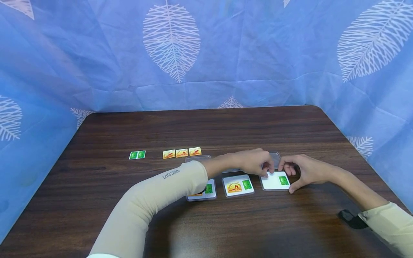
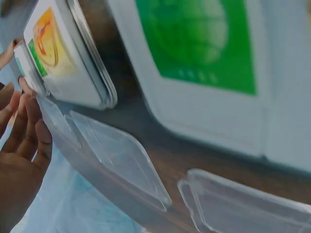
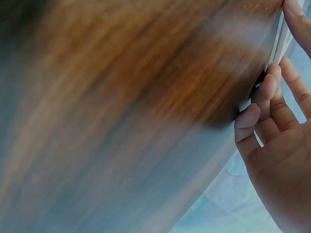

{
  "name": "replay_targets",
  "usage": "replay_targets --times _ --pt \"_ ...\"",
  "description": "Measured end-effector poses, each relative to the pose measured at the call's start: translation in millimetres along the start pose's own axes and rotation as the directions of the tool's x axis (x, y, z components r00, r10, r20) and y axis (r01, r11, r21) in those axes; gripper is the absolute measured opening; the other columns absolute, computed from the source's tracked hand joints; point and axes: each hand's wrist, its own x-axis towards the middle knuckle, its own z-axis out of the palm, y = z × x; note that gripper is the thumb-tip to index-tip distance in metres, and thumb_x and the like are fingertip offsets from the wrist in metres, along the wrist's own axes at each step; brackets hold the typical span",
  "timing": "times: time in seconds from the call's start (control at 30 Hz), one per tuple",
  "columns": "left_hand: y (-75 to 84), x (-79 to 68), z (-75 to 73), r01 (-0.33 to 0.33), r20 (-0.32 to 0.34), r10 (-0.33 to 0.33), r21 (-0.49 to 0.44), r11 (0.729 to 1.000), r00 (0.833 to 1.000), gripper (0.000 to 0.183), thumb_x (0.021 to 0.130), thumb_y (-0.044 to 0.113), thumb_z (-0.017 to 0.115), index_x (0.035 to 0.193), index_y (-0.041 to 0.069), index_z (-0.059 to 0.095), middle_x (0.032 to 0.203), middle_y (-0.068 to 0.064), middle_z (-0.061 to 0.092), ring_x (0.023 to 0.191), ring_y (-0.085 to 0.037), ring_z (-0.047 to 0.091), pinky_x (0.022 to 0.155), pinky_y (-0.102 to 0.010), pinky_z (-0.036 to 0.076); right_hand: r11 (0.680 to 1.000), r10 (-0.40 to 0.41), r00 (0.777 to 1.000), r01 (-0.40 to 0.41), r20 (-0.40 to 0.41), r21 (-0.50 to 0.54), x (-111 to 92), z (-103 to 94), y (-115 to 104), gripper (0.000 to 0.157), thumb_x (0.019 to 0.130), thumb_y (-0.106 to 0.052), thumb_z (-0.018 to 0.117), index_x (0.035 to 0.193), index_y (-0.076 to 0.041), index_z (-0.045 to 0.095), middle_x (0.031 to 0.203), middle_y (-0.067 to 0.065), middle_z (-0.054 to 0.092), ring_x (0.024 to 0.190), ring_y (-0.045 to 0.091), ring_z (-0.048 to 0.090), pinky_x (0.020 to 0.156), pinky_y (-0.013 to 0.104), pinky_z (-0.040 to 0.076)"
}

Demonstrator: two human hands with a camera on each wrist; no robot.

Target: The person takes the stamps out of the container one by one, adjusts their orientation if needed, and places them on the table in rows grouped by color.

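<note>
Three clear cases with white inserts stand in a row. At the rightmost case (image 1: 273,182), with one green stamp (image 1: 284,180) on its insert, both hands meet. My left hand (image 1: 256,162) reaches over and touches its upper left part with a fingertip; any pinch there is hidden. My right hand (image 1: 308,170) grips the case's right side, thumb at the near corner and index finger at the far one. The middle case (image 1: 238,194) bears an orange stamp (image 1: 234,187) and a green stamp (image 1: 246,184). The left case (image 1: 211,197) is partly under my left forearm.
Two green stamps (image 1: 137,154) lie side by side at the left. Several inches right of them is a row of three orange stamps (image 1: 182,153). Clear lids (image 2: 116,155) lie behind the cases, partly hidden by my arm. A blue curtain (image 1: 258,53) surrounds the wooden table (image 1: 96,200).
</note>
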Motion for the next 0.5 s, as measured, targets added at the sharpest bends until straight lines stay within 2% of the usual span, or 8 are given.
replay_targets --times 0.17,0.27,0.5 --pt "4.4 8.0 4.3 0.048 -0.025 -0.048 0.012 0.999 0.999 0.015 0.098 0.006 0.07 0.112 0.002 0.073 0.085 0.002 0.06 0.071 -0.003 0.049 0.066 -0.013 0.04 1.0 0.006 1.0 -0.006 -0.002 -0.015 0 -0.3 -1 0.051 0.073 -0.028 0.096 0.109 -0.013 0.064 0.091 -0.008 0.057 0.077 0.007 0.049 0.066 0.028 0.04" --pt "5.8 11.0 6.4 0.048 -0.039 -0.049 -0.002 0.999 0.998 0.014 0.097 0.005 0.072 0.111 0.002 0.073 0.088 0.002 0.059 0.073 -0.003 0.049 0.067 -0.012 0.041 1.0 0.007 1.0 -0.008 -0.005 -0.023 0 -0.3 -1 0.051 0.073 -0.028 0.096 0.11 -0.014 0.064 0.095 -0.008 0.059 0.08 0.006 0.049 0.068 0.027 0.041" --pt "4.8 15.7 11.3 0.029 -0.043 -0.03 -0.019 0.999 0.999 0.015 0.094 0.005 0.075 0.109 0.003 0.074 0.087 0.003 0.059 0.072 -0.001 0.051 0.067 -0.011 0.042 1.0 -0.017 1.0 0.017 -0.003 0.014 0 0.5 0 0.047 0.073 -0.024 0.096 0.108 -0.019 0.064 0.091 -0.008 0.058 0.075 0.01 0.049 0.063 0.028 0.039"
